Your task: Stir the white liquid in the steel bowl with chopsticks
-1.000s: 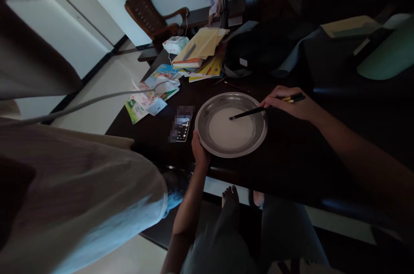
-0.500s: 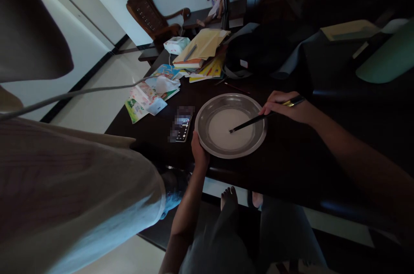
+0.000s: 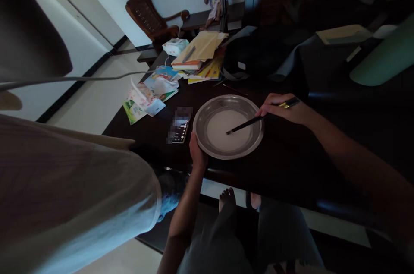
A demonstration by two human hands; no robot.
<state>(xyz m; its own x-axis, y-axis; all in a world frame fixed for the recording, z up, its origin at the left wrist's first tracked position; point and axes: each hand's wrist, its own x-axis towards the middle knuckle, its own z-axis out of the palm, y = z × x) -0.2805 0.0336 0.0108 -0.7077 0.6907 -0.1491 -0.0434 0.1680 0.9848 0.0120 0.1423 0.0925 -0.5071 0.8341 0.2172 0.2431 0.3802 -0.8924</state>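
Observation:
A round metal basin [image 3: 201,144] stands on the dark table and holds whitish, cloudy liquid [image 3: 223,129]. My left hand [image 3: 197,153] grips its near left rim, with the fingertips hidden by the basin. Over the right rim, my right hand [image 3: 281,106] is closed around black chopsticks [image 3: 244,124] with gold bands near the upper end. Their lower tips reach the liquid near the middle of the basin.
Left of the basin lies a lit phone [image 3: 181,129]. Behind it are booklets [image 3: 136,112], a tissue pack [image 3: 174,46], stacked books [image 3: 199,56] and a black bag [image 3: 258,56]. A green cylinder [image 3: 381,60] is at right. Another person's clothed leg [image 3: 80,179] fills the left; someone sits at the back.
The view has shifted slightly, so the table things appear a little further left. Both hands keep their holds, and the chopsticks stay at about the same spot in the basin.

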